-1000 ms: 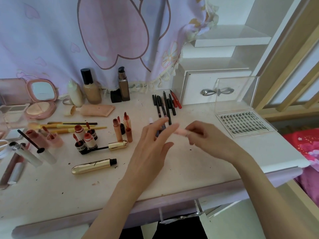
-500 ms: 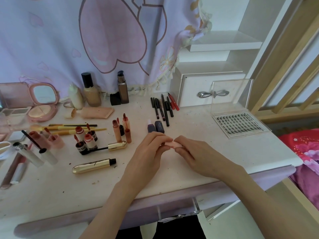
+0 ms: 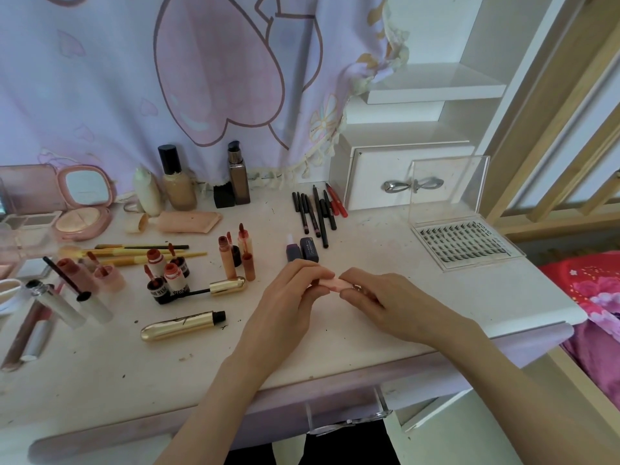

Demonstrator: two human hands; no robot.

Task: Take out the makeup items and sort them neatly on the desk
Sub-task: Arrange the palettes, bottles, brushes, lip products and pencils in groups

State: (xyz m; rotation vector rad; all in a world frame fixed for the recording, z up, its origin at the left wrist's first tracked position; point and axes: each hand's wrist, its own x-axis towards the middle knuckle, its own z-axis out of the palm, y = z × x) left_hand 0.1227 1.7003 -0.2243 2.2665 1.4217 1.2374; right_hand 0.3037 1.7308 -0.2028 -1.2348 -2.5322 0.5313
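— While your hands meet over the pale pink desk top (image 3: 335, 347), what do you hold?

— Your left hand (image 3: 288, 303) and your right hand (image 3: 382, 303) both pinch a small peach-pink tube (image 3: 330, 283), fingers curled round its two ends, just above the desk.

— Where does that put it against the gold bullet-shaped mascara tube (image 3: 181, 325)?

— Right of it and a little farther back. Beyond that gold tube, you have a cluster of open lip gloss bottles (image 3: 167, 273); to the far right of it, the clear plastic lash case (image 3: 466, 243) lies open, and a row of black pencils (image 3: 315, 213) sits behind your hands.
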